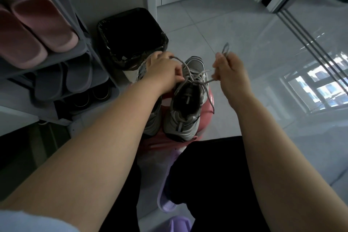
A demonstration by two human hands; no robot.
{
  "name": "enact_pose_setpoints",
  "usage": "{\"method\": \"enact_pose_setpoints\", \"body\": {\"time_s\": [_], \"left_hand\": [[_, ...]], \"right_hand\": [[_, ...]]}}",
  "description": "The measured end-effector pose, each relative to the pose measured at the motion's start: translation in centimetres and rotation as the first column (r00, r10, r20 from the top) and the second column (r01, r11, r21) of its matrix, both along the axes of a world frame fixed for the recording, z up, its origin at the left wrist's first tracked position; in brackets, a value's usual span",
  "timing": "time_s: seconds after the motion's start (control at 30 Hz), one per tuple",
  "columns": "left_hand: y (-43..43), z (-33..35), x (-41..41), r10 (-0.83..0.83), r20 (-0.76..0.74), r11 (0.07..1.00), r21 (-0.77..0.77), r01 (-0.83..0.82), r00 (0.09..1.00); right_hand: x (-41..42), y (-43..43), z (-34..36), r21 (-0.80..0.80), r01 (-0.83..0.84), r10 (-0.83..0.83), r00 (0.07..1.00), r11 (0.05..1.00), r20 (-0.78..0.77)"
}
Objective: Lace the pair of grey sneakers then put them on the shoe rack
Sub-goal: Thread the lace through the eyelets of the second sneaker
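Two grey sneakers stand side by side on a pink stool in front of me. The right sneaker shows its open collar and grey lace. The left sneaker is mostly hidden under my left forearm. My left hand pinches a loop of the lace above the tongue. My right hand holds the other lace end pulled out to the right, with a loop sticking up from its fingers. The grey shoe rack stands at the left.
The rack holds pink slippers on top, grey slippers below and dark shoes lower down. A black-lined bin sits behind the sneakers. My legs in black trousers and a purple slipper are below. Glossy tiled floor spreads right.
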State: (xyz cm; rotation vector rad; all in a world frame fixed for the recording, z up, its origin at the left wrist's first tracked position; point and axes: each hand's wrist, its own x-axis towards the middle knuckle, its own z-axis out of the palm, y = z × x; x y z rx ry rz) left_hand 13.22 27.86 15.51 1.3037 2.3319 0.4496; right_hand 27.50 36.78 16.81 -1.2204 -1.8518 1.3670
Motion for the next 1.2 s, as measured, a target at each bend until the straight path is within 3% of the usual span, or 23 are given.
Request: {"method": "enact_pose_setpoints", "body": {"time_s": [0.07,0.13,0.27,0.37,0.53,0.83,0.93,1.03,1.1,1.13,1.2], "left_hand": [[0.0,0.0,-0.6,0.056,0.016,0.997,0.048,-0.056,0.998],[-0.1,0.3,-1.1,0.111,0.036,0.992,0.06,-0.113,0.993],[-0.2,0.3,-0.5,0.058,0.013,0.998,0.036,-0.058,0.998],[0.0,-0.1,-0.1,0.008,-0.016,0.999,0.032,-0.008,1.0],[0.1,-0.5,0.6,-0.015,-0.08,0.999,0.039,0.018,0.997],[-1.9,3.9,-5.5,0.116,0.049,0.962,0.243,-0.124,0.992],[-2.6,3.7,-7.3,0.25,0.211,0.886,0.344,-0.312,0.945],[-2.7,3.0,-7.6,0.434,0.425,0.737,0.339,-0.584,0.794],[-2.4,2.9,-6.8,0.46,0.494,0.699,0.311,-0.644,0.738],[-2.1,3.1,-6.0,0.444,0.443,0.731,0.324,-0.601,0.779],[-1.3,3.2,-4.4,0.321,0.191,0.843,0.388,-0.372,0.928]], "right_hand": [[0.9,1.2,0.2,0.132,0.141,-0.156,0.982,0.981,0.107],[1.8,1.9,0.4,0.192,0.154,-0.194,0.958,0.969,0.212],[1.7,0.9,-0.6,0.074,-0.169,0.124,0.902,0.983,0.414],[0.8,-0.2,-0.9,0.012,-0.254,0.223,0.871,0.967,0.437],[0.0,-1.2,-0.9,-0.021,-0.271,0.252,0.858,0.962,0.447],[0.2,-0.8,-1.0,-0.083,-0.228,0.239,0.839,0.97,0.49],[0.3,-0.9,-0.7,-0.111,-0.224,0.25,0.854,0.968,0.456],[0.3,-1.1,-0.3,-0.133,-0.243,0.276,0.865,0.961,0.419],[0.2,-1.2,-0.2,-0.121,-0.26,0.287,0.862,0.958,0.418],[0.2,-1.3,-0.2,-0.112,-0.266,0.288,0.858,0.958,0.426],[0.1,-1.4,-0.2,-0.102,-0.275,0.291,0.847,0.956,0.445]]}}
